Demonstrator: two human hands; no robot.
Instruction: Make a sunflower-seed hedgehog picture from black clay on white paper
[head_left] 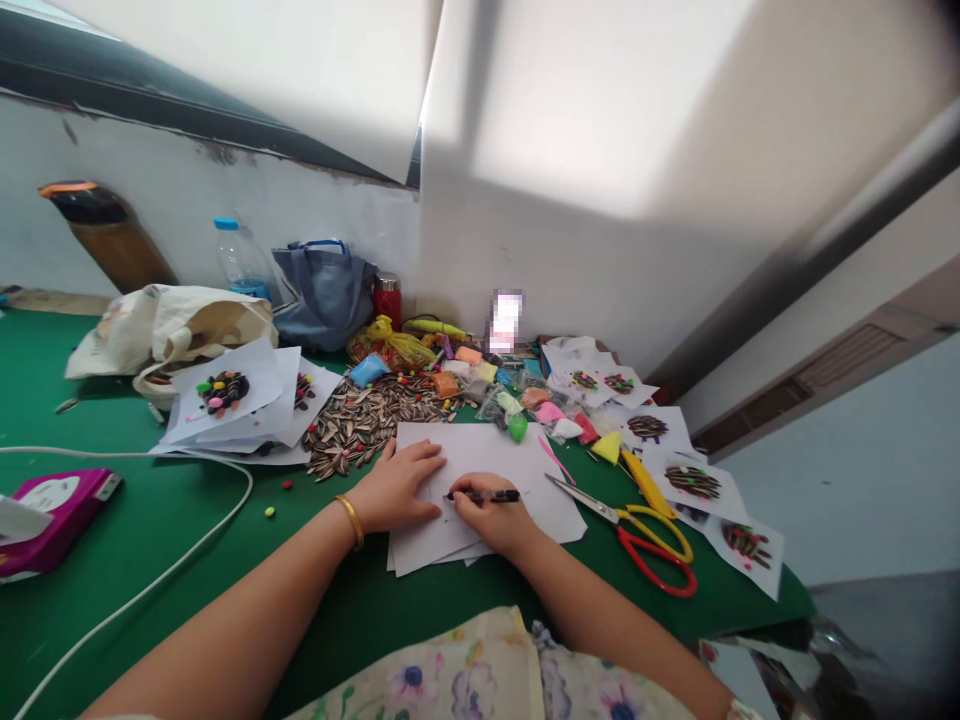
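Observation:
A small stack of white paper sheets [495,465] lies on the green table [187,520] in front of me. My left hand [394,488], with a gold bangle at the wrist, lies flat on the paper's left edge with fingers spread. My right hand [491,515] is closed round a black pen [486,495], whose tip points left and touches the paper. A pile of striped sunflower seeds [367,420] sits just beyond my left hand.
Red and yellow scissors [645,540] lie right of the paper. Finished seed pictures on paper [694,480] line the right edge. Coloured clay packets [510,395], a paper stack [240,400], bags, bottles, a white cable [187,545] and a magenta box [56,515] stand around.

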